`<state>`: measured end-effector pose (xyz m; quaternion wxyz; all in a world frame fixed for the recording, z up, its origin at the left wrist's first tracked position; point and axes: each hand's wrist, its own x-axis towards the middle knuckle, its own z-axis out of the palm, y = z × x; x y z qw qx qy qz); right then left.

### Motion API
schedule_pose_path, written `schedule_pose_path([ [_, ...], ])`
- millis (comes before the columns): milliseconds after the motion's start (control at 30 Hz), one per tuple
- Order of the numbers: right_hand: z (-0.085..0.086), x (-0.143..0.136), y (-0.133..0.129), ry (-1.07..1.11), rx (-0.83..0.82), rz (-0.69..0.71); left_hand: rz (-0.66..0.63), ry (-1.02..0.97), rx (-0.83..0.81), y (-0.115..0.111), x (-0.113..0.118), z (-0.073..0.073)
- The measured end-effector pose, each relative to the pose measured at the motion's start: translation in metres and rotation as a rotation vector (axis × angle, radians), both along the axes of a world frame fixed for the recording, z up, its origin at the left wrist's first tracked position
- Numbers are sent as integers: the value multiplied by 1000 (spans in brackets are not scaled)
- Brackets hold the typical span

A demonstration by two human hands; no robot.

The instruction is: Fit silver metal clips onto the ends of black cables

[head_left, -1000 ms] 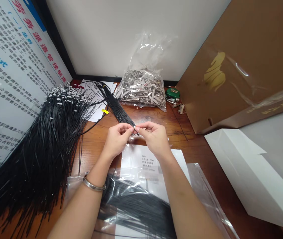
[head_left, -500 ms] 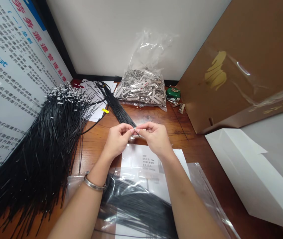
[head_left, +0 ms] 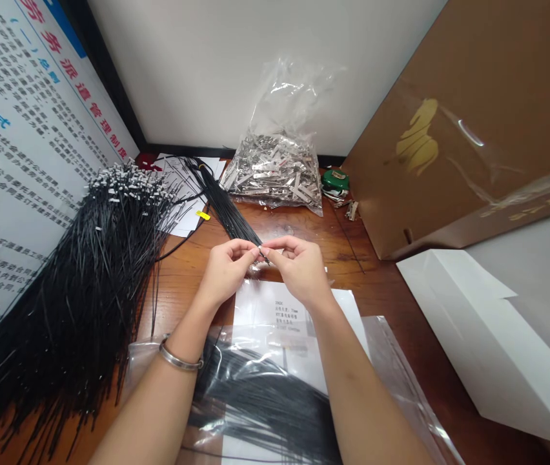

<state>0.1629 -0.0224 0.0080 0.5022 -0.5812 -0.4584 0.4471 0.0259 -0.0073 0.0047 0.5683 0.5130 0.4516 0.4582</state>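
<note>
My left hand and my right hand meet fingertip to fingertip over the table, both pinched closed. Between them shows a small white piece at a black wire's end; the fingers hide most of it. A tied bundle of thin black wires runs from the back toward my fingertips, its near end right by them. Under my forearms lie a printed white sheet and a clear plastic bag of black wires.
On the left, a big heap of black wires with white tips leans by a printed board. A clear bag of metal strips stands at the back, beside a green tape measure. To the right are a brown carton and a white box.
Both hands stay pinched together in nearly the same spot, the fingertips shifting slightly over the white piece. The whole view has drifted a little.
</note>
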Motion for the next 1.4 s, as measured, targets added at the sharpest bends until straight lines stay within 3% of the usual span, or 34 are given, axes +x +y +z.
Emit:
schedule_pose_path([
  [400,3,-1,-1,-138,48,-19,2,-13,-14,1,-1,-3],
  [633,0,1,0,-66,68,-133,-72,19,-13,2,-2,-5],
  [833,-1,2,2,127,-52,68,-85,5,-6,1,-2,-3],
  [900,-1,3,3,153,-48,9,-120,12,-4,1,-2,-3],
  [1100,4,14,7,459,21,-351,-154,-57,-56,1,-3,0],
  [1167,5,19,7,499,26,-417,-223,-74,-61,0,-5,4],
  [1300,7,24,7,556,-22,-421,-477,-82,-119,-4,-8,10],
  [1400,8,21,6,584,-42,-389,-541,-144,-151,-6,-9,11],
])
